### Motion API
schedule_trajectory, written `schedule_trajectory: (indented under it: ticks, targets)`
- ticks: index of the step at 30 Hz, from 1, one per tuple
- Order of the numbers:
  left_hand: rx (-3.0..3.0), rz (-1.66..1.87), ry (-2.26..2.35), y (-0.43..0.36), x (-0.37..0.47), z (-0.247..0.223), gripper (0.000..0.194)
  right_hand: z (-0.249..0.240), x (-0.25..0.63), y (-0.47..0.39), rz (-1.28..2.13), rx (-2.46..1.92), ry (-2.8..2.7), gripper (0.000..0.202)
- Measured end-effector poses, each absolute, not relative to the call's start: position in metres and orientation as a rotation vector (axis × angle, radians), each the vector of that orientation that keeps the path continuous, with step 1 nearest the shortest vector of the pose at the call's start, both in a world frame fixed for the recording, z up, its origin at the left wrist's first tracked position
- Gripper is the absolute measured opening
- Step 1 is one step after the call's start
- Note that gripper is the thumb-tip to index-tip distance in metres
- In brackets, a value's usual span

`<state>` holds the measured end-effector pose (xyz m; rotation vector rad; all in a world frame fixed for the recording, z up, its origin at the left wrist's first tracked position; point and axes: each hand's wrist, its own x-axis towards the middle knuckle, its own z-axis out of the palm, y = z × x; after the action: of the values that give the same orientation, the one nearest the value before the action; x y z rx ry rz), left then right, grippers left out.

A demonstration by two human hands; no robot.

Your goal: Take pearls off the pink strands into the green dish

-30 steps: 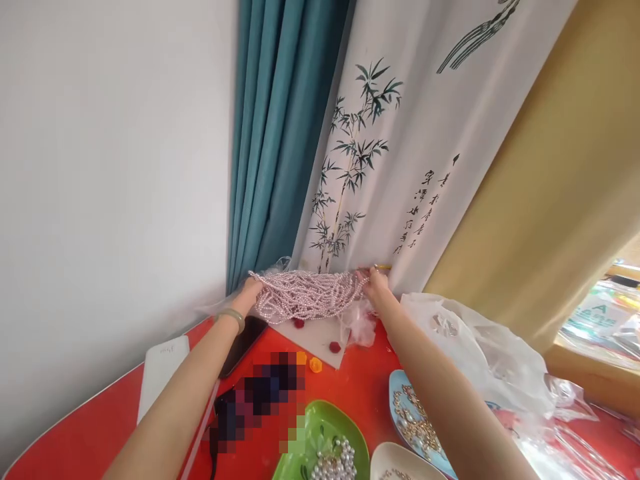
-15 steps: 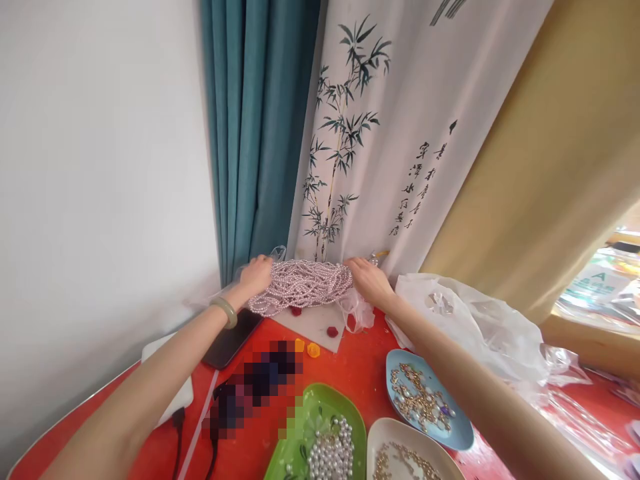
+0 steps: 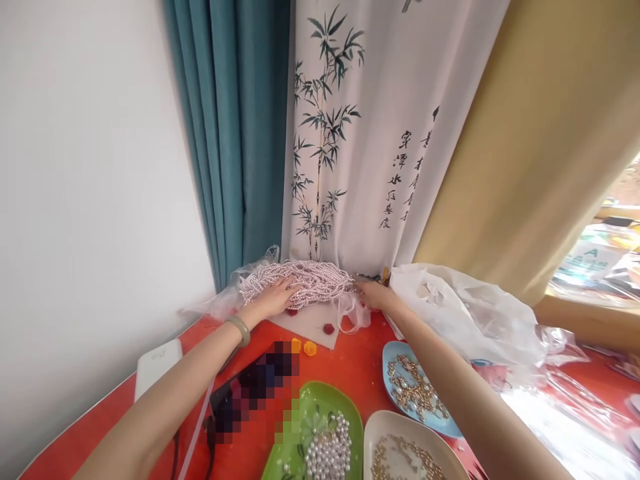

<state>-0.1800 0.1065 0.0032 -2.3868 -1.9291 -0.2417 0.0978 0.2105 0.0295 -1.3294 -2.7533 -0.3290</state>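
A thick bundle of pinkish-white pearl bead strands (image 3: 320,280) lies at the back of the red table, by the curtain. My left hand (image 3: 274,299) rests on its left front part, fingers stretched out and slightly apart over the beads. At the bundle's right end, my right hand (image 3: 374,295) has its fingers closed around the strand ends; the fingertips are partly hidden. Clear plastic wrap (image 3: 220,301) spreads out from under the left end. A white ribbon (image 3: 356,315) hangs loosely below my right hand.
Nearer me are a green tray (image 3: 356,427) of pearls, a beige tray (image 3: 373,433) and a blue plate (image 3: 393,353) with gold-coloured beads. White plastic bags (image 3: 480,320) lie at right. A white device (image 3: 157,367) and a blurred dark object (image 3: 255,387) are at left.
My left hand has let go of the bundle's left end and moved right, flat onto the strands. The bundle sits slightly lower and flatter. The view has shifted a little.
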Motion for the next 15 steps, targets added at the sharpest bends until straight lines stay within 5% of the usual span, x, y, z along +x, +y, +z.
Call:
schedule_trajectory:
  ticks: [8,15]
  targets:
    - [-2.271,-0.238,-1.816,0.108,-0.171,0.012,0.053,0.048,0.055,0.174,-0.394,-0.957,-2.853,0.025]
    - [-2.162,-0.582,-2.086,0.112,-0.176,0.038,0.042,0.096,0.062,0.199,-0.33,-1.159,-2.736,0.025]
